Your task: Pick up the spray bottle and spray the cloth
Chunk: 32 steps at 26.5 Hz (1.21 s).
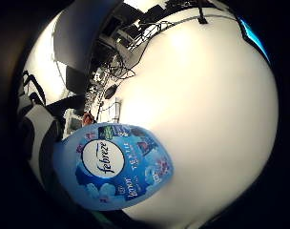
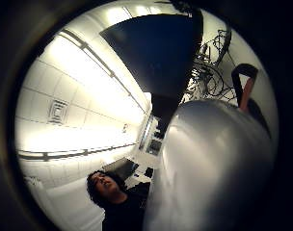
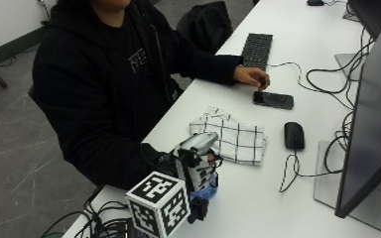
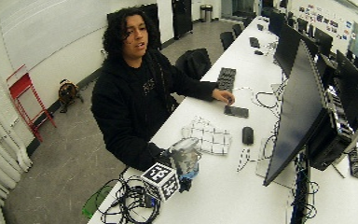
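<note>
Outside view: lower centre, the gloved right hand has its fingers wrapped round the bottle, upright just above the table. The cloth lies just beyond, mid-frame. The bare hand touches a phone. Little-finger view: the bottle's blue label sits low in the frame.

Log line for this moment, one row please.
right hand: grips spray bottle | bottle: upright, nozzle toward cloth | cloth: flat on table, beside bottle | spray: none seen

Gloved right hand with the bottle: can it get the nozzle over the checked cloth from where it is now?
Probably yes. The right hand holds the spray bottle upright just beside the cloth, and nothing lies between them; the mouse sits off to the side.
</note>
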Motion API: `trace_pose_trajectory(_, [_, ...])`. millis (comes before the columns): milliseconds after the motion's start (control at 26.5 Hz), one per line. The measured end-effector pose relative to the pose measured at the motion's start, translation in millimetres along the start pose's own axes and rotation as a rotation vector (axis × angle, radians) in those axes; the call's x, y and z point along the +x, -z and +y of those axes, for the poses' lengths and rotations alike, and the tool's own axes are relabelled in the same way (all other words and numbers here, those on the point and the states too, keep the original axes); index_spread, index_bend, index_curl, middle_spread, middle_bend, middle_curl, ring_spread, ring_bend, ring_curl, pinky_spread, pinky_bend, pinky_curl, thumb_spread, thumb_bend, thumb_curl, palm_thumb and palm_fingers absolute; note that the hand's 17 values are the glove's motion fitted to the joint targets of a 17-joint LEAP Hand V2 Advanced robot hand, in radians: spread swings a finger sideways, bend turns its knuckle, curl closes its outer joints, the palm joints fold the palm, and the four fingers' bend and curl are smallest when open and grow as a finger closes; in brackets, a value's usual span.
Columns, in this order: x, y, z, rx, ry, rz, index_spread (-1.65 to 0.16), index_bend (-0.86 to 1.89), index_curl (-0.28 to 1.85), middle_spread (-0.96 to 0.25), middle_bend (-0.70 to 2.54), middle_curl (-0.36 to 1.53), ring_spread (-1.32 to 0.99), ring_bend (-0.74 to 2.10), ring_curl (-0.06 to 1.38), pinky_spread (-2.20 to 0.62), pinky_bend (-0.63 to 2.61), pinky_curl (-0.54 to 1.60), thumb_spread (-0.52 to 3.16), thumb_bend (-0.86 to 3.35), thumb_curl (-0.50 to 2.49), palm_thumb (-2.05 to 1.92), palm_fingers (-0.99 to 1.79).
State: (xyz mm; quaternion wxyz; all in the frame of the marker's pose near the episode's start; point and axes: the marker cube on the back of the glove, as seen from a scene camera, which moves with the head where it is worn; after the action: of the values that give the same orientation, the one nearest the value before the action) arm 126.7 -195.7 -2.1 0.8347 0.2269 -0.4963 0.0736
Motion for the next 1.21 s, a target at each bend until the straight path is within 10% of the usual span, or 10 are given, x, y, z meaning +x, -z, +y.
trace_pose_trajectory(678, [-6.0,1.2,-0.5,0.001,-0.002,0.021,-0.31,0.38,0.53,-0.22,0.68,0.56,-0.23,0.74,0.5,-0.33,0.46,0.43,0.21,-0.03,0.69,0.93,1.41])
trace_pose_trajectory(1206, [-126.8,25.9,-0.7,-0.329,0.036,0.485,-0.3,0.4,0.57,-0.2,0.7,0.56,-0.22,0.76,0.5,-0.32,0.48,0.44,0.16,-0.03,0.73,0.93,1.4])
